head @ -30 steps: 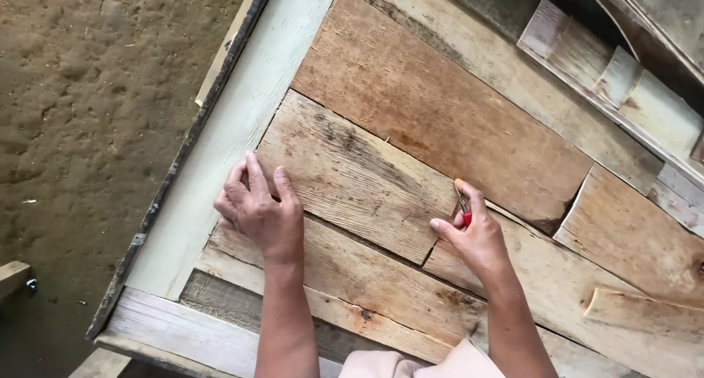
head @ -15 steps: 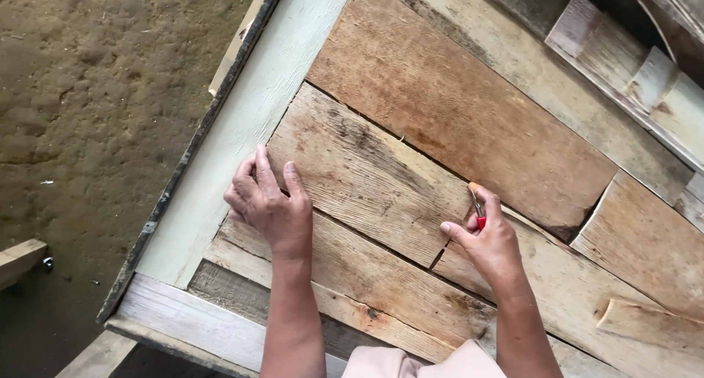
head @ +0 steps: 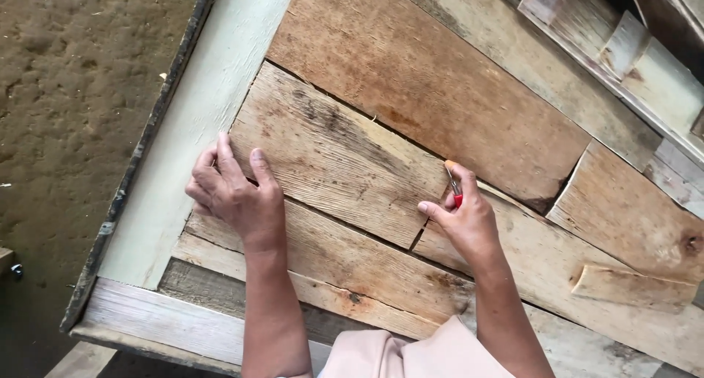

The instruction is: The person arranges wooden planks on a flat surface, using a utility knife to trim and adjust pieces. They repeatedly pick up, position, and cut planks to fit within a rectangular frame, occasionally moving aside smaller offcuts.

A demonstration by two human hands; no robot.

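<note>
A left hand lies flat, fingers spread, on a weathered plank of a board surface, while the right hand pinches a red-handled tool at the plank's end.

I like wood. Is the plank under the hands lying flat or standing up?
Flat. The plank lies level among other boards, left hand pressed on it.

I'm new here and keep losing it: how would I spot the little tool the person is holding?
Start at the big panel of weathered wooden planks with a pale green border. Find the right hand resting near the panel's middle, at the end of a short plank. The small tool pokes up from those fingers: thin and metal, with red, unlike the brown wood around it.
</note>
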